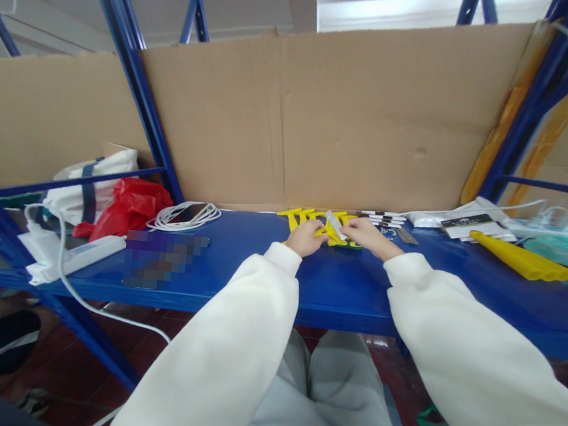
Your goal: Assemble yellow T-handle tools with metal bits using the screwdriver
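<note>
My left hand [306,237] is closed on a yellow plastic piece [331,232] low over the blue shelf. A flat silvery-grey strip [336,225] lies slantwise across that piece. From the other side, my right hand [366,236] pinches at the strip's lower end; its fingertips are small and partly hidden. Just behind my hands, several yellow T-shaped plastic pieces [291,216] lie in a row. Beside my right hand are black-and-white slim packs [384,217] and a small grey metal plate [406,235].
Long yellow tubular handles [523,257] lie at right, near a white-and-black packet [471,224]. A coiled white cable [186,215], a red plastic bag [131,208] and a power strip [81,257] are at left. Cardboard [363,120] walls the back; blue posts [128,57] frame the shelf.
</note>
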### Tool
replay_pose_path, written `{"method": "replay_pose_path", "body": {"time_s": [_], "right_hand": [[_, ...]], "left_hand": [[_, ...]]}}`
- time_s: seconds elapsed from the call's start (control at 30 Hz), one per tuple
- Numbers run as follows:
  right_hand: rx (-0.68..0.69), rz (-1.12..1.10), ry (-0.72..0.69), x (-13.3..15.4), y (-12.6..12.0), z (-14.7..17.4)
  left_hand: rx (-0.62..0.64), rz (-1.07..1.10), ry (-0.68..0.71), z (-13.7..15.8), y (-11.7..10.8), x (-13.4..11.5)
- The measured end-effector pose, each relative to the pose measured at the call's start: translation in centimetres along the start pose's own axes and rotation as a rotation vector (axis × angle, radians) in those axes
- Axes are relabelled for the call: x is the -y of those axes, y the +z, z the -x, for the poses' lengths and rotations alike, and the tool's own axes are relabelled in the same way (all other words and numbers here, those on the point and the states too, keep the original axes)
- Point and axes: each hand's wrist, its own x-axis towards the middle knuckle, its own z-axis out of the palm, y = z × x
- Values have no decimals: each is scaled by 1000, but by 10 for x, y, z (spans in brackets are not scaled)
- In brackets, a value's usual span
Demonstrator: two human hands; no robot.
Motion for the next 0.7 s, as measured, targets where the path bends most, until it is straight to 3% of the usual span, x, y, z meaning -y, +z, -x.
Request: {"method": "replay_pose_path", "body": {"time_s": [0.17, 0.47, 0.7], "right_hand": [[49, -31, 30, -1, -2, -1], [267, -275, 188, 11, -13, 14], [292, -286, 197, 12, -13, 15]], "left_hand": [[-13, -19, 6, 0, -1, 1], [-37, -6, 44, 1, -1, 2], [-44, 2, 39, 1, -1, 2]]}}
